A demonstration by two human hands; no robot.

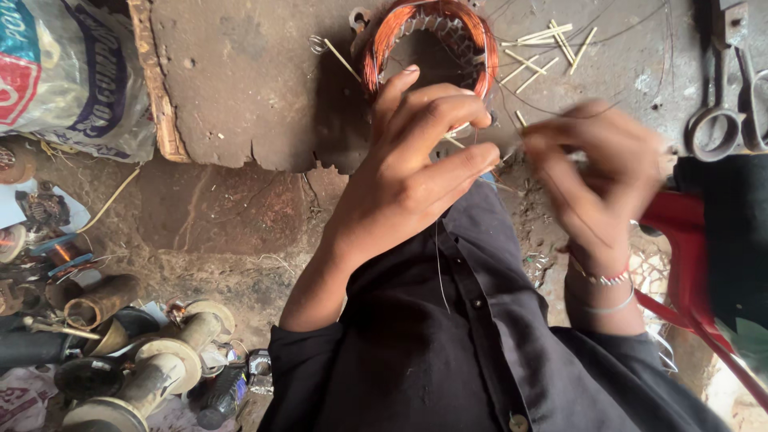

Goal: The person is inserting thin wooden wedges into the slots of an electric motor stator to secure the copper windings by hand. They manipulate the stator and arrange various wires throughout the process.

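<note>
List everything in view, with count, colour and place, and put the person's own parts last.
Motor stator with copper winding: one, orange-copper, top centre on the bench.
Thin sticks: several, pale yellow, scattered right of the stator.
Scissors: one pair, grey metal, top right.
Printed sack: one, white with blue and red, top left.
Empty spools: about three, cream and brown, bottom left.
Red frame: one, red, right edge.
Dark shirt: one, black, bottom centre.
Left hand: one, fingers at the stator's rim.
Right hand: one, blurred, bracelets on the wrist.
</note>
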